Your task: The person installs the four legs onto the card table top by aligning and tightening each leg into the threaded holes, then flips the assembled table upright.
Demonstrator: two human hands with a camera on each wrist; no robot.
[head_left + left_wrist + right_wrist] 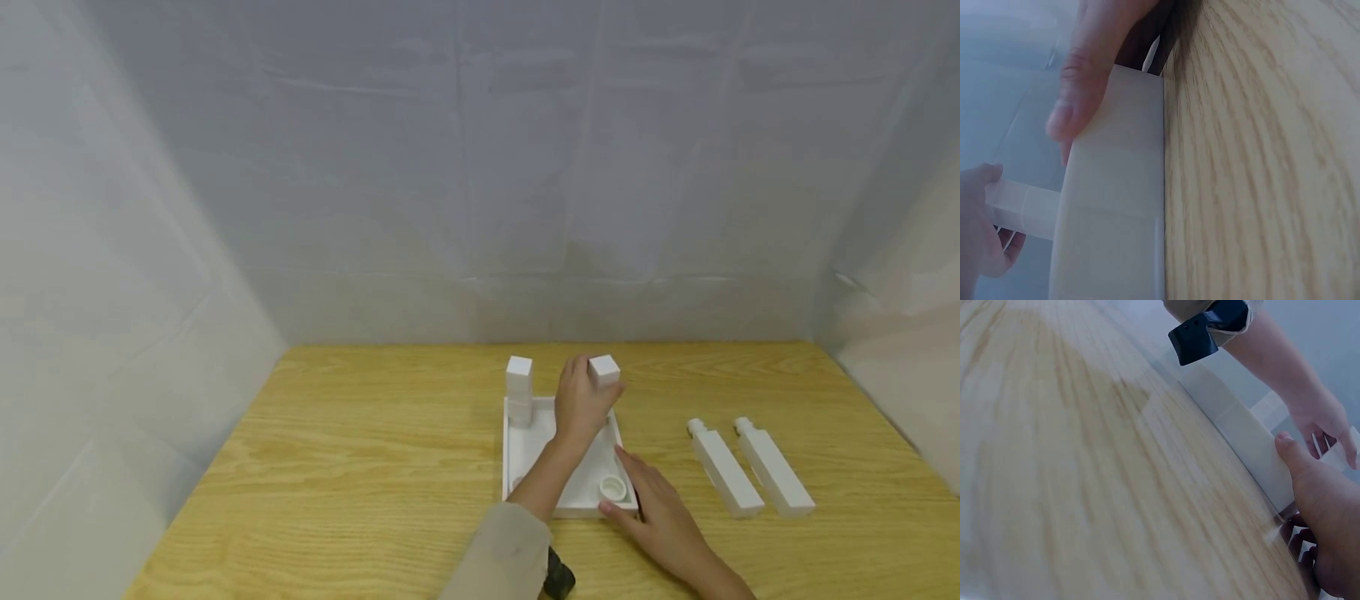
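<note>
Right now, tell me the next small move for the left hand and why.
Probably lower the white bottle straight down into the tray. The left hand grips it upright above the tray's far right corner, beside another standing bottle, while the right hand steadies the tray's near edge.

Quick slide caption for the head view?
Left hand holds a white bottle upright in the white tray; right hand steadies it.
</note>
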